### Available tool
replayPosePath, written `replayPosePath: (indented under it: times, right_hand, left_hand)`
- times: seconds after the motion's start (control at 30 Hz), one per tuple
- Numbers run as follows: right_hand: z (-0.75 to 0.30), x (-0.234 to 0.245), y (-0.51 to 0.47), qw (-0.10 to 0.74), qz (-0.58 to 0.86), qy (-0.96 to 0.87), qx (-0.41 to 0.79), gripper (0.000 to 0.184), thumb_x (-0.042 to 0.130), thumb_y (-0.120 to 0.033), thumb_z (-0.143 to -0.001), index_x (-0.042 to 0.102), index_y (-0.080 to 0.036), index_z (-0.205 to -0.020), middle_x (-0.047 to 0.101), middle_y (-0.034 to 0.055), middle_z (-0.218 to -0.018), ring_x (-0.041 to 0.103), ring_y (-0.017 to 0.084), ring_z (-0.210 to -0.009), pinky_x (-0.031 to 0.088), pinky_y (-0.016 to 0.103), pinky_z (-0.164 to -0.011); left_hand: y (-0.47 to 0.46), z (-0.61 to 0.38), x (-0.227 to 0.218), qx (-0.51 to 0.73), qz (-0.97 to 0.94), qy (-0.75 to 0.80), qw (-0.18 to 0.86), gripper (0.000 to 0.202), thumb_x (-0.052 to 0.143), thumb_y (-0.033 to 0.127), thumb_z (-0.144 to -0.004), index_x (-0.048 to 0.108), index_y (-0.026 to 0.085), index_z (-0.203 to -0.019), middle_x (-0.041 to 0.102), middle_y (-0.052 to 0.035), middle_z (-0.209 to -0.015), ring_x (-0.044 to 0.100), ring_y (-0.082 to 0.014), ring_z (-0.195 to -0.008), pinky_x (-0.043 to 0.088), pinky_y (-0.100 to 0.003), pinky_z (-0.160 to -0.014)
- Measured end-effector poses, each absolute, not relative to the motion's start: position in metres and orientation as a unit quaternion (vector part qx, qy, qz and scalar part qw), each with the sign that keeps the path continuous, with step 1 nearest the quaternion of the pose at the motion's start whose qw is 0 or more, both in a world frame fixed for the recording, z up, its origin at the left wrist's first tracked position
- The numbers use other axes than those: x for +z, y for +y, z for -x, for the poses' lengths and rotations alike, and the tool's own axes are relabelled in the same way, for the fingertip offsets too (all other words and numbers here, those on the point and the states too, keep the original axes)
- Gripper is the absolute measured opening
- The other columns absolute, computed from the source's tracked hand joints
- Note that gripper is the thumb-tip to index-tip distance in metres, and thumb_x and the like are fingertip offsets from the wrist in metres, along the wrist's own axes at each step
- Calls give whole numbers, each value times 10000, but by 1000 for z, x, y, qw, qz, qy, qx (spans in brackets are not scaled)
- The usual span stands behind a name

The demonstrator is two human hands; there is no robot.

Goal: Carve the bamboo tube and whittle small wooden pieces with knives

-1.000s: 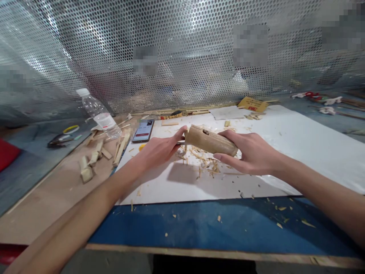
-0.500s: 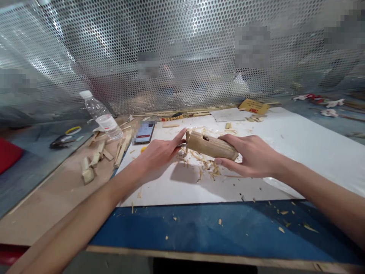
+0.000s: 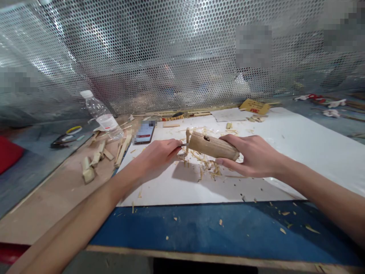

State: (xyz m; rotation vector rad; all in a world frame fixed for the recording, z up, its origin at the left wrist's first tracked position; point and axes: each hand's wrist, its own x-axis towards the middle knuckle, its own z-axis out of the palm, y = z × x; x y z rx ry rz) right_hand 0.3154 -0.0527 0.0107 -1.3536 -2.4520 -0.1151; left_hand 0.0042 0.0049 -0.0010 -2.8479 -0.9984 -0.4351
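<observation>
My right hand (image 3: 251,156) is wrapped round the right end of a pale brown bamboo tube (image 3: 213,146). The tube is held tilted above the white sheet, its left end higher, with a small dark hole in its upper side. In my left hand (image 3: 161,154) is a thin metal tool (image 3: 184,145), pinched between the fingers; its handle is hidden in the hand. A narrow upright wooden piece (image 3: 187,140) sits at the tool's tip, just left of the tube's end. Whether tool and wooden piece are joined I cannot tell. Wood shavings (image 3: 209,167) lie scattered below.
A white sheet (image 3: 299,152) covers part of the blue table (image 3: 199,232). To the left are a phone (image 3: 144,132), a plastic bottle (image 3: 102,116) and wood offcuts (image 3: 88,169). A yellow card (image 3: 255,107) lies near the perforated metal screen (image 3: 182,45) behind.
The narrow wooden piece stood against the tube's left end before; now a small gap shows between them. My left index finger has drawn back from the tube's top edge.
</observation>
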Motion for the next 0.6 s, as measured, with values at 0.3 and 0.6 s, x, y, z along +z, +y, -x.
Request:
replayPosePath:
  times: [0.3,0.6]
  right_hand:
    - [-310,8,-51,229,527,-818,-17,615,404,-715,-905,598,-189,-1158,717,79,-826,646,233,-659,410,330,-586]
    - [-328,-10,-31,153,642,-742,-117,584,344,-631,-954,637,-142,-1080,691,192,-915,619,340,-816,432,409,-624]
  left_hand:
    - [-1,-5,2,-146,934,-316,76,303,413,297,-1042,675,154,-1095,728,-94,-935,696,-201,-835,518,-335,-743]
    - [5,-2,-5,-172,928,-313,108,285,433,236,-1013,647,112,-1155,714,-117,-1028,694,-209,-896,538,-328,-746]
